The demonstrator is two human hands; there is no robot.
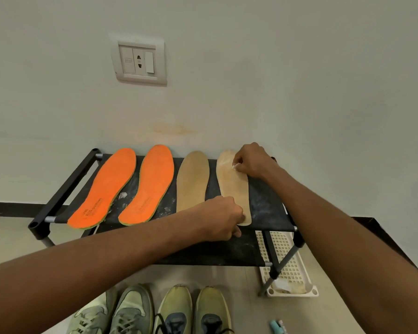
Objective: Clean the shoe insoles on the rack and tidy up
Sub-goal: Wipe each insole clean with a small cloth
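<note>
Two orange insoles [106,186] [150,184] and two tan insoles lie side by side on the black rack [266,203]. The left tan insole [192,179] lies untouched. My left hand [223,219] pinches the heel end of the right tan insole [234,189]. My right hand [250,161] is curled over that insole's toe end and pinches a small white piece [233,167] against it. A whitish smear shows on the insole by that piece.
Two pairs of sneakers [152,309] stand on the floor in front of the rack. A white perforated tray [287,266] lies on the floor under the rack's right end. A small teal item [276,327] lies at the bottom right. A wall socket [139,60] is above.
</note>
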